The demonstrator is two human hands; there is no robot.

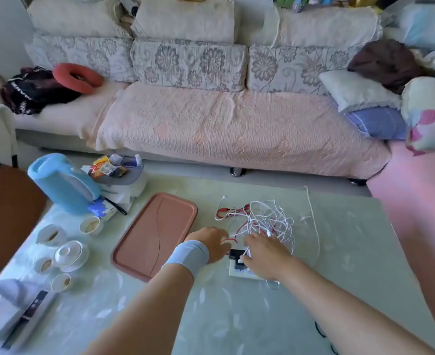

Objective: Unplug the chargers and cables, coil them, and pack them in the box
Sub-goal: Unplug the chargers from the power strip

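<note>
Ideally the right hand [265,254] pins the power strip [237,273] while the left hand [211,243], at its 9 o'clock, pulls the black charger [235,253] straight; fingers' grip unclear.

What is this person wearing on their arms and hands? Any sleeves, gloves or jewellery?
Both forearms are bare, with no sleeves in view. The left hand has a light blue wristband at its wrist. The right hand wears nothing visible; no gloves or rings show.
</note>
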